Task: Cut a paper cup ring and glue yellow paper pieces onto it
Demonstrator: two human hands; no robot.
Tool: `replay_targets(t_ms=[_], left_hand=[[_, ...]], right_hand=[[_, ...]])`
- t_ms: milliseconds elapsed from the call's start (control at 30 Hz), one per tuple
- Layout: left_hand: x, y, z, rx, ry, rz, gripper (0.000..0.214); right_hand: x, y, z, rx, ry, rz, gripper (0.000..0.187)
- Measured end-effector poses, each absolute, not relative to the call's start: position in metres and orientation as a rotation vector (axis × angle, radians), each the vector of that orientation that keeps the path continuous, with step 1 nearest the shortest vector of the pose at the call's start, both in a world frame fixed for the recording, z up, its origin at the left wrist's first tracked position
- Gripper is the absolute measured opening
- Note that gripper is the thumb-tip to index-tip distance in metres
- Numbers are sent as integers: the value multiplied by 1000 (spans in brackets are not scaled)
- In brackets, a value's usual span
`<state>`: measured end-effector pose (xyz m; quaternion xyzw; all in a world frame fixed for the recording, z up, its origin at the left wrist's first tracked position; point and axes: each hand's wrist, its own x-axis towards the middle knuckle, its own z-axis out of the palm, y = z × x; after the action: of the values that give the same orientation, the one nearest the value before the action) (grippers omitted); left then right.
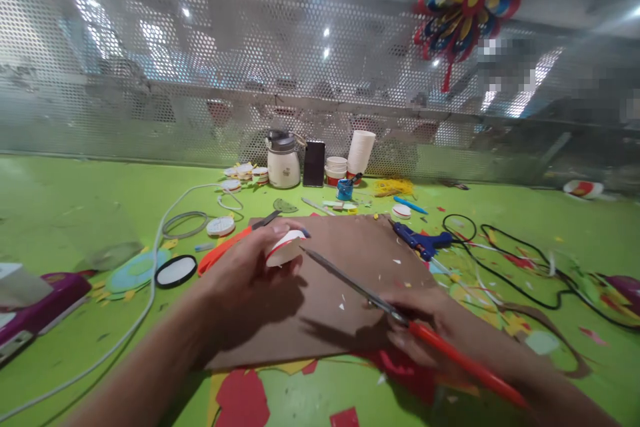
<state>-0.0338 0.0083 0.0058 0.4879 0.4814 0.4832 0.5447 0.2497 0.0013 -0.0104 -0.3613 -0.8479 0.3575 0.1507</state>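
My left hand [253, 257] is closed around a small white paper-cup piece [287, 250] with a red edge, held above a brown cardboard sheet [345, 320]. From the right, my right hand [425, 320] grips scissors [345, 277] with red handles. Their tip points at the cup piece, close to its right side; whether it touches cannot be made out. Beside my left hand lies an orange-handled tool [225, 250] with a dark blade, partly hidden by the hand. Red paper scraps [243, 400] lie at the cardboard's front edge.
A blue glue gun [423, 240] and black cords lie at the right. Along the back stand a jug [284, 163], a phone [314, 164] and stacked paper cups [361, 152]. A white cable [154, 280] and a purple power strip [47, 307] occupy the left.
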Motion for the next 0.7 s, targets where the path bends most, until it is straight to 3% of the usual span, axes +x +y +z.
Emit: replay_targets(t_ms=[200,467,700], left_hand=[[-37,1,5,1115,1097,1055,37],[-38,7,-5,1240,1036,1015,63],[-31,7,-5,1211,1079,982,68]], right_hand=[[257,-2,-4,-915,-2473,1167,16],[259,-7,4,-886,-2303,1592,45],[259,-12,6,-1009,-2176,1602,56]])
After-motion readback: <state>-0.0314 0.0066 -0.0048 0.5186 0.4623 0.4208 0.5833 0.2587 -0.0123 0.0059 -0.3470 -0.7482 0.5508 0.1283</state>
